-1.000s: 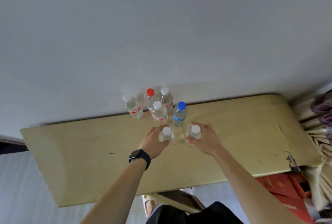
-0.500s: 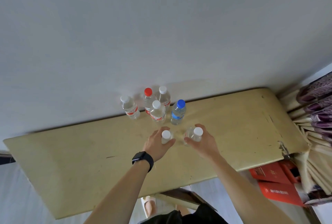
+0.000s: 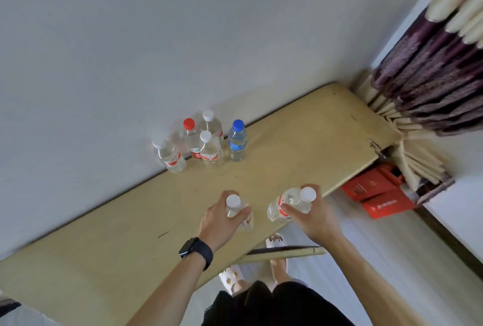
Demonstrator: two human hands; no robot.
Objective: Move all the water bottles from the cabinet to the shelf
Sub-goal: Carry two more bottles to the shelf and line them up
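Observation:
My left hand (image 3: 220,218) grips a clear white-capped water bottle (image 3: 236,208) near its neck, above the yellow cabinet top (image 3: 300,137). My right hand (image 3: 308,216) holds a second white-capped bottle (image 3: 286,204) with a red label, tilted, over the cabinet's front edge. Several more bottles stand grouped at the back by the wall: one with a red cap (image 3: 190,140), one with a blue cap (image 3: 237,141), a white-capped one at the left (image 3: 168,156), and two other white-capped ones (image 3: 210,149). No shelf is in view.
A white wall (image 3: 183,38) rises behind the cabinet. Purple and cream curtains (image 3: 431,77) hang at the right. Red boxes (image 3: 379,195) lie on the floor under the cabinet's right end. My feet in slippers (image 3: 274,247) stand by a thin wooden bar (image 3: 285,251).
Both hands have lifted their bottles off the cabinet top and drawn them back toward me. The view has swung right, showing more curtain and floor.

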